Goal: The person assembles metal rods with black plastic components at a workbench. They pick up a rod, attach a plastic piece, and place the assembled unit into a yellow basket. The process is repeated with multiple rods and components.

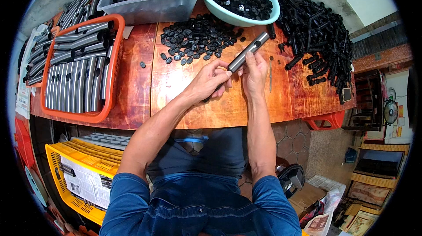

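Note:
A silver metal tube [249, 52] with a dark hole in its side slants between my hands above the table. My right hand [254, 72] is closed round its near part, the thumb lying along the top. At its lower end the fingers and thumb of my left hand [208, 80] pinch together against the tube. Something black [218, 87] shows under my left fingers, mostly hidden, so its kind is unclear. Beyond my hands lies a spread of small black oval caps [189, 43]. A thin metal rod [271, 74] rests on the table right of my right hand.
An orange basket [115, 67] of similar tubes stands at left on the reddish wooden table [136, 86]. A clear bin [149, 11] and a pale green basin [239, 19] hold black parts at the back. Black tubular parts [314, 29] are heaped at right. A yellow crate [88, 157] sits below left.

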### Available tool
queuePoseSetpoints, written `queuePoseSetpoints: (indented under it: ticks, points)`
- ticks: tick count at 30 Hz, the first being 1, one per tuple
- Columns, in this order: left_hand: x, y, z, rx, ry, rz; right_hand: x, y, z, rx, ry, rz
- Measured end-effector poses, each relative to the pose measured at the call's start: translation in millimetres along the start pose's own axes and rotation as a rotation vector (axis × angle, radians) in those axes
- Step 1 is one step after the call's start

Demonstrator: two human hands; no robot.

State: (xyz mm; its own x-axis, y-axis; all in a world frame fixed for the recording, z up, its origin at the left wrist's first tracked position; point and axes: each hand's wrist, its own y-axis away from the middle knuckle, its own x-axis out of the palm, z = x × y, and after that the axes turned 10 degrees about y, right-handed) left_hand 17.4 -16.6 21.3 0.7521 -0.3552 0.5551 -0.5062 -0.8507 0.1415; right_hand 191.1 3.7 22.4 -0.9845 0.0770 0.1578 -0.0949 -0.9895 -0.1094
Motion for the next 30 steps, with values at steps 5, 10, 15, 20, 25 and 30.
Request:
queuePoseSetpoints:
  ticks: [5, 10, 15, 20, 25, 30]
  points:
    - [1.0, 1.1, -1.8, -0.017, -0.007, -0.018, -1.1, -0.3, -1.4, 0.006, 0.003, 0.027]
    - [5.5, 2.3, -3.3, -0.015, -0.053, -0.047, -3.5, -0.1, -7.8, -0.010, 0.006, 0.042]
    - [4.5, 2.3, -1.3, 0.004, -0.072, -0.055, -1.6, 0.5, -9.1, -0.021, 0.021, 0.050]
    - [1.8, 0.9, -4.4, -0.050, 0.065, 0.023, -0.8, 1.1, -9.1, 0.004, 0.036, 0.073]
    - [-0.9, -1.2, -1.5, -0.063, 0.164, 0.068, 5.0, 5.9, -1.9, 0.012, -0.029, 0.097]
    - [-12.8, -9.3, 9.8, 0.171, 0.372, 0.020, 19.9, 41.0, 6.8, -0.072, 0.196, 0.060]
